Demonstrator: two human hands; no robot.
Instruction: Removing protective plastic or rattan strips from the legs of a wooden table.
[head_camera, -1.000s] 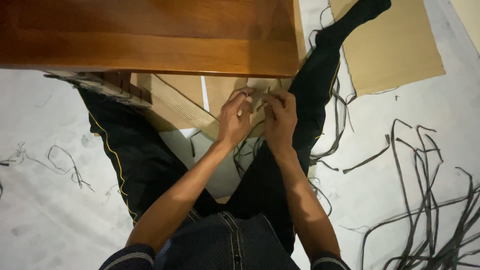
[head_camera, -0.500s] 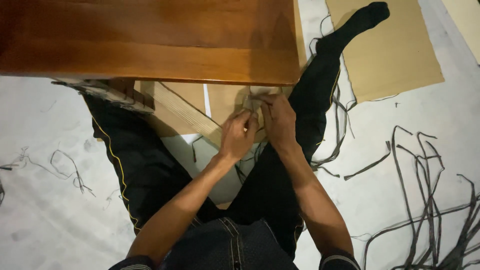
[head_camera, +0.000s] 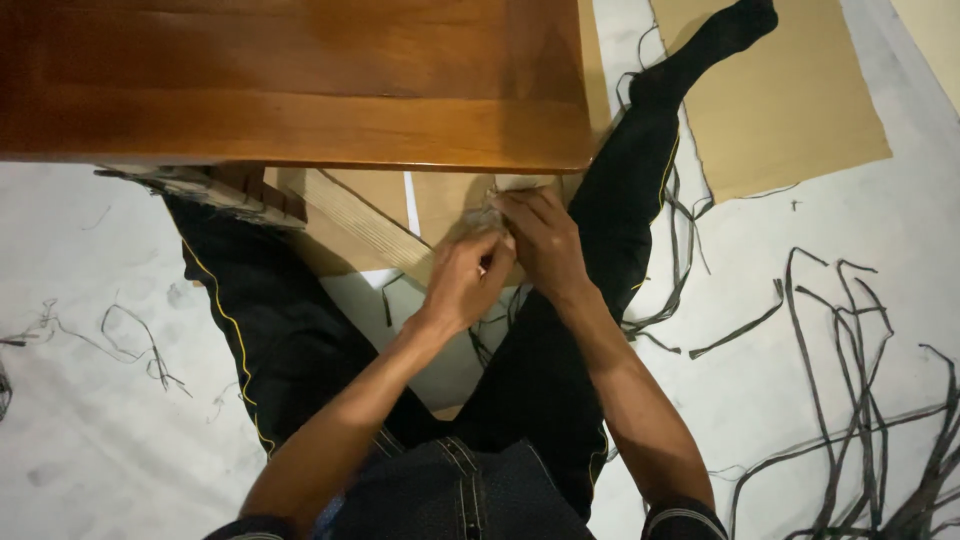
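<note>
Person sits on a pale floor (head_camera: 830, 250), legs in black trousers spread apart, seen from above. Both hands meet just under the front edge of a brown wooden tabletop (head_camera: 300, 80). Left hand (head_camera: 462, 285) has fingers curled in, pinching a small frayed greyish bundle of fibres (head_camera: 487, 222); right hand (head_camera: 545, 240) lies against it, fingers bent over the same bundle from the right side, thumb and fingertips closing on it. The two hands touch each other. The bundle sits between the fingertips, right at the table edge, above a piece of flat cardboard (head_camera: 440, 205) lying on the floor between the legs. Exact shape of the bundle too small and blurred to tell.

A light wooden slat (head_camera: 365, 225) runs diagonally under the table towards the hands, its upper end by a darker slatted wooden piece (head_camera: 215, 190) over the left thigh. A bigger cardboard sheet (head_camera: 790, 110) lies on the floor at upper right, the right foot in a black sock resting on it. Loose dark strips (head_camera: 860, 400) scattered on the floor to the right, a few thin ones (head_camera: 130, 340) to the left, some more beside the right leg
</note>
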